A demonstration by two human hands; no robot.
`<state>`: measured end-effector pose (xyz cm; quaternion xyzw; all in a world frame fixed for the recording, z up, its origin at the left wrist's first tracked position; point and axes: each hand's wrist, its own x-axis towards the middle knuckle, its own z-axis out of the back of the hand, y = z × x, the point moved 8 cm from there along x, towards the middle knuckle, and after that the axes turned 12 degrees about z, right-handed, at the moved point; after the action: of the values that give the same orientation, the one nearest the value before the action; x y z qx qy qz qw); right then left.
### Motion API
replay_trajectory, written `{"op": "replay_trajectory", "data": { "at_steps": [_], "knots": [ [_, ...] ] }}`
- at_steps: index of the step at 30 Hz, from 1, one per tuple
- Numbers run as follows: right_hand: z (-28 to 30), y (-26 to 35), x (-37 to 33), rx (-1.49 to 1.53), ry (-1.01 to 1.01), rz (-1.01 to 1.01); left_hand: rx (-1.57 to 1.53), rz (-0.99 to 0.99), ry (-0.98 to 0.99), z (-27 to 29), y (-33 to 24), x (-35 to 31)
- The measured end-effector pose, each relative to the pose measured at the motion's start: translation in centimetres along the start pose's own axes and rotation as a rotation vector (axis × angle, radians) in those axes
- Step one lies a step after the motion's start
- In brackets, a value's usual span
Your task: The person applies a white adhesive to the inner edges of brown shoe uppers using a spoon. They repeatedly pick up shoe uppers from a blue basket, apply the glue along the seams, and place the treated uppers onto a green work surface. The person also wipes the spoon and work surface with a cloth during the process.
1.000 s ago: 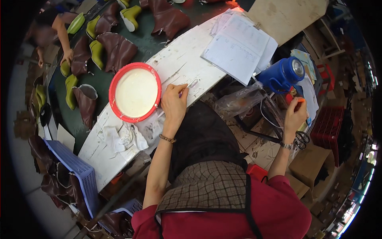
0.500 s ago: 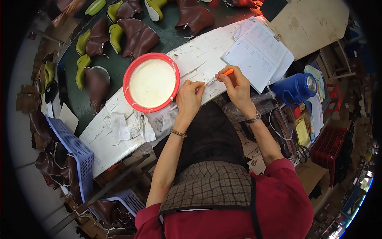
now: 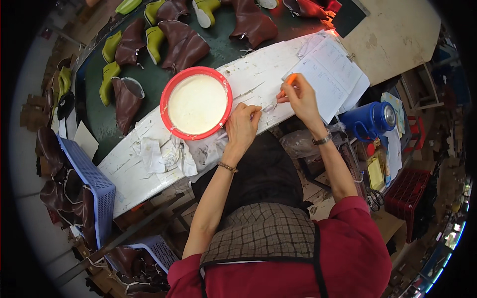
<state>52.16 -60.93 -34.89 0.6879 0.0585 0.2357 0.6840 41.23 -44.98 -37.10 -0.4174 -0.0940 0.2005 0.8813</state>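
My left hand (image 3: 242,126) rests at the near edge of the white bench, close beside a red-rimmed bowl (image 3: 230,102) of cream-coloured paste. Its thumb and forefinger are pinched together; whatever lies between them is too small to make out. To its right, my right hand (image 3: 303,102) is closed around a thin tool with an orange handle (image 3: 290,79). The tool's slim end points down toward the bench, near a small pale, purplish scrap (image 3: 270,108). The two hands are apart.
Brown leather boot uppers (image 3: 186,47) and yellow-green shoe lasts (image 3: 109,82) lie on the dark green table beyond. An open notebook (image 3: 330,69) sits right, above a blue jug (image 3: 367,119). Crumpled white cloth (image 3: 161,155) lies left, by a blue basket (image 3: 94,184).
My right hand has drawn slightly away from my left, and the orange handle has tilted more upright. My left hand stays pinched near the bowl. The whole view has shifted a little.
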Motion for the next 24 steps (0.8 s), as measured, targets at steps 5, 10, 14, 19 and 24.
{"op": "replay_trajectory", "data": {
  "at_steps": [5, 10, 14, 19, 24],
  "knots": [
    [-1.5, 3.3, -0.8, -0.016, 0.006, 0.210, -0.004, -0.001, 0.018, 0.0, 0.3, 0.4],
    [-2.4, 3.1, -1.3, -0.040, 0.054, 0.244, 0.014, 0.024, 0.037, 0.1, 0.2, 0.5],
    [-3.0, 3.3, -1.6, -0.112, 0.104, 0.277, -0.024, 0.028, 0.047, 0.0, 0.4, 0.8],
    [-4.4, 5.4, -2.7, -0.375, 0.260, 0.468, -0.035, 0.048, 0.061, -0.1, 0.6, 0.9],
    [-6.7, 7.2, -3.5, -0.473, 0.470, 0.685, 0.000, 0.031, 0.066, -0.1, 0.4, 0.8]
  ]
}}
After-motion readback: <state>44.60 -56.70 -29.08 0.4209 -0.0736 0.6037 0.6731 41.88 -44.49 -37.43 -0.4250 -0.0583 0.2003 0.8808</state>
